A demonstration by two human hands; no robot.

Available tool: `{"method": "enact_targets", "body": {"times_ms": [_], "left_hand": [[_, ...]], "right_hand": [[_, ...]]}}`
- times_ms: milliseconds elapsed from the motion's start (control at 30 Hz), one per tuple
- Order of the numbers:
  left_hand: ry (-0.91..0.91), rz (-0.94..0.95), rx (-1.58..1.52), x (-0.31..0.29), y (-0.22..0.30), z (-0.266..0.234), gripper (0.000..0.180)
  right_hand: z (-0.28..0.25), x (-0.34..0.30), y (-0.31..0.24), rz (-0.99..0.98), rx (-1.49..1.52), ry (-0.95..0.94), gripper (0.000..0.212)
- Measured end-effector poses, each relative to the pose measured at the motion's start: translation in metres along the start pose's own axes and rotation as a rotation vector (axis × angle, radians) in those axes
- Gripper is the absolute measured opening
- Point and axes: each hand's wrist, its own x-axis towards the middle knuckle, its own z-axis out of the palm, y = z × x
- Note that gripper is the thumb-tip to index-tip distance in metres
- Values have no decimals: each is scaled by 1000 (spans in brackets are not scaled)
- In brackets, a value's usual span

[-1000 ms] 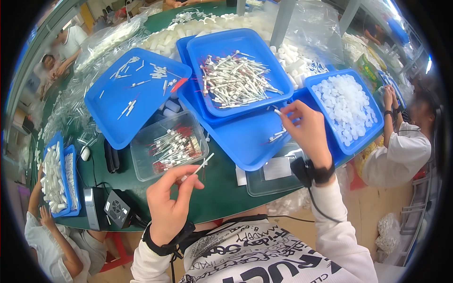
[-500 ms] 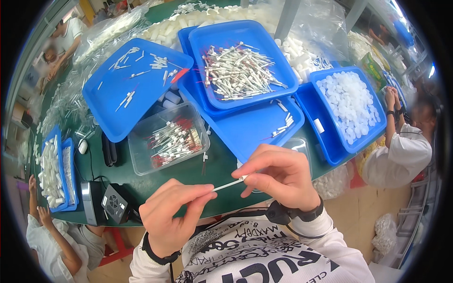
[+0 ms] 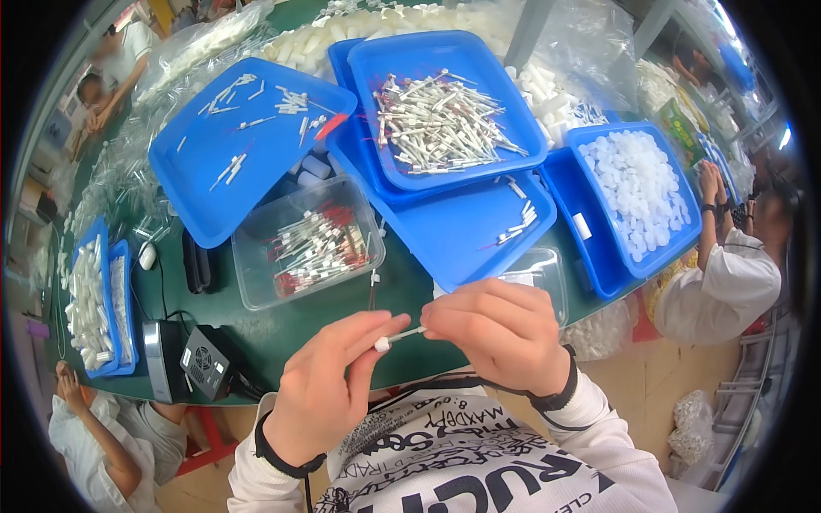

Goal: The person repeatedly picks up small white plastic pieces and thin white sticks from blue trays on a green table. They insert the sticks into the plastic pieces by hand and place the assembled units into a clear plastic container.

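Low over the near edge of the green table, a thin white stick with a small white cap (image 3: pixel 382 344) spans the gap between my hands. My right hand (image 3: pixel 506 335) pinches its plain end, with the fingers curled over. At the capped end, the thumb and forefinger of my left hand (image 3: pixel 329 386) close around the piece. Just beyond my hands stands a clear plastic box (image 3: pixel 248 282) with many similar white pieces and red threads. A blue tray (image 3: pixel 496 73) farther back is heaped with more of them.
Another blue tray (image 3: pixel 201 179) tilts at left with scattered pieces. On the right, a blue tray (image 3: pixel 676 248) holds translucent white caps. A small black fan-like device (image 3: pixel 205 361) sits near the left edge. Co-workers are at both sides, one in a white shirt (image 3: pixel 714 291) at right.
The capped end of the stick, earlier by my right fingers, is now at my left fingers. My hands have drawn closer together, and the right fingers have curled in.
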Motion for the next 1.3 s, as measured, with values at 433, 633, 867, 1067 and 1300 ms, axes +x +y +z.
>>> {"method": "enact_targets", "body": {"times_ms": [433, 633, 867, 1067, 1300], "left_hand": [[-55, 204, 228, 2, -5, -5, 56], [-13, 217, 266, 4, -1, -3, 58], [-106, 207, 325, 6, -1, -5, 64], [-107, -176, -20, 25, -11, -14, 71], [-34, -226, 390, 53, -112, -19, 15]], "right_hand": [[7, 6, 6, -82, 127, -78, 24], [17, 1, 3, -188, 77, 37, 19], [16, -3, 7, -129, 90, -92, 26], [6, 27, 25, 37, -64, -187, 23], [2, 80, 166, 245, -241, -10, 15]]}}
